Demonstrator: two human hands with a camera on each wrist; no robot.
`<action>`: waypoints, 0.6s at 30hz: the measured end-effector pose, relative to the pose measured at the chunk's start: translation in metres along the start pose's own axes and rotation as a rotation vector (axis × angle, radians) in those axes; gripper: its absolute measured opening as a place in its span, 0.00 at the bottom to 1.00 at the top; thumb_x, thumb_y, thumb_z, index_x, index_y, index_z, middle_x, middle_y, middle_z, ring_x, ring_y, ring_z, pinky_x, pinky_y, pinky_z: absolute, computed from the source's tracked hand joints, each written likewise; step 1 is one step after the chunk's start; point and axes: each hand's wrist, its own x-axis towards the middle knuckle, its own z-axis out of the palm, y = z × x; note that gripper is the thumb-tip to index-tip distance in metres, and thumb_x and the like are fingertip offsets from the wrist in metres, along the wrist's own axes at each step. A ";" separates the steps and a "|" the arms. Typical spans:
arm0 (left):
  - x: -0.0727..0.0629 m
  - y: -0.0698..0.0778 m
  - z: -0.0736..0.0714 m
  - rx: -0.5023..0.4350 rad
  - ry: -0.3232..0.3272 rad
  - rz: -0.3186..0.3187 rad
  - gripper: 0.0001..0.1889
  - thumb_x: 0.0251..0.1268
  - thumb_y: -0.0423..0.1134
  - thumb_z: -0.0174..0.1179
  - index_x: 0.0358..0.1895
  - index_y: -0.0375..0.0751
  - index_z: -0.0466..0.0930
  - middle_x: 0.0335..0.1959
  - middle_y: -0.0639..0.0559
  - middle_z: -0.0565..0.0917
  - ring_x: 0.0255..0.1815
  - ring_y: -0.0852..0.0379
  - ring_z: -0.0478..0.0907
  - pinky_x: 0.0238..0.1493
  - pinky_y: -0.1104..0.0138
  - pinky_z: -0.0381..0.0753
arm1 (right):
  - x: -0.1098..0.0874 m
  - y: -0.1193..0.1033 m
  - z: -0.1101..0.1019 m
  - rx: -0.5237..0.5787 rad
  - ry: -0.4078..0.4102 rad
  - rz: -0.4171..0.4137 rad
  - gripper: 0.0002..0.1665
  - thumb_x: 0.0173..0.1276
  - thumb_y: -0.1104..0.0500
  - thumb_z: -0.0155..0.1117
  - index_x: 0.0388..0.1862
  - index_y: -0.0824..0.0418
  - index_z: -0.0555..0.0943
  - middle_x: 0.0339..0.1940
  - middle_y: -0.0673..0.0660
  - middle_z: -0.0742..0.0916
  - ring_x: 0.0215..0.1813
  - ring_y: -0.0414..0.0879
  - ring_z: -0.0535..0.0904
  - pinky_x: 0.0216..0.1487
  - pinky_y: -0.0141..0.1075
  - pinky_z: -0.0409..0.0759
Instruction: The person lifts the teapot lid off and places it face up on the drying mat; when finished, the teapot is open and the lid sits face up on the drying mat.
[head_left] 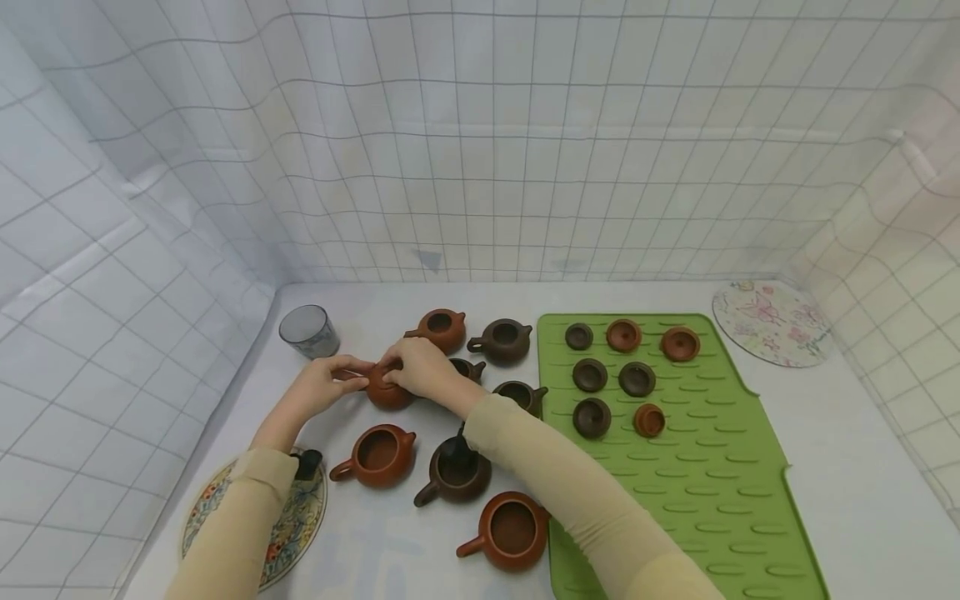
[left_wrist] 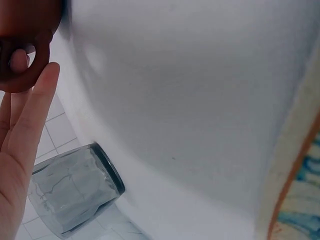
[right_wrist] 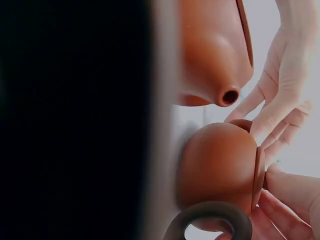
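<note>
A reddish-brown clay teapot (head_left: pixel 388 397) stands at the left of a group of small teapots. My left hand (head_left: pixel 330 386) pinches its looped handle (left_wrist: pixel 42 60), a fingertip showing through the loop. From the other side my right hand (head_left: pixel 423 367) reaches over the top. Its thumb and fingers pinch the knob of the lid (right_wrist: pixel 259 175), which sits on the teapot's mouth in the right wrist view. Lidless teapots stand close by, a red one (head_left: pixel 378 457) in front and another red one (head_left: pixel 442 330) behind.
Dark teapots (head_left: pixel 505 341) and a red one (head_left: pixel 513 532) stand nearby, some under my right forearm. Several lids (head_left: pixel 590 375) lie on a green mat (head_left: pixel 720 483) at right. A glass (head_left: pixel 309 330), a patterned plate (head_left: pixel 300 537) and a floral round mat (head_left: pixel 772 323) lie around.
</note>
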 end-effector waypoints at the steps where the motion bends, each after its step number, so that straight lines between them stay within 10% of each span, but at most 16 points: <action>1: 0.000 0.000 0.000 0.002 -0.003 0.002 0.15 0.66 0.35 0.64 0.54 0.35 0.83 0.52 0.36 0.84 0.50 0.39 0.84 0.51 0.48 0.80 | 0.000 -0.001 0.000 -0.011 0.003 -0.001 0.14 0.70 0.58 0.66 0.52 0.55 0.86 0.51 0.50 0.88 0.57 0.42 0.81 0.57 0.29 0.77; 18: 0.005 -0.004 0.000 0.008 -0.035 -0.037 0.14 0.67 0.37 0.63 0.53 0.38 0.83 0.48 0.38 0.86 0.49 0.40 0.84 0.50 0.48 0.79 | 0.001 0.003 0.004 0.026 0.073 0.017 0.09 0.70 0.56 0.66 0.46 0.54 0.87 0.46 0.49 0.89 0.50 0.40 0.83 0.47 0.26 0.78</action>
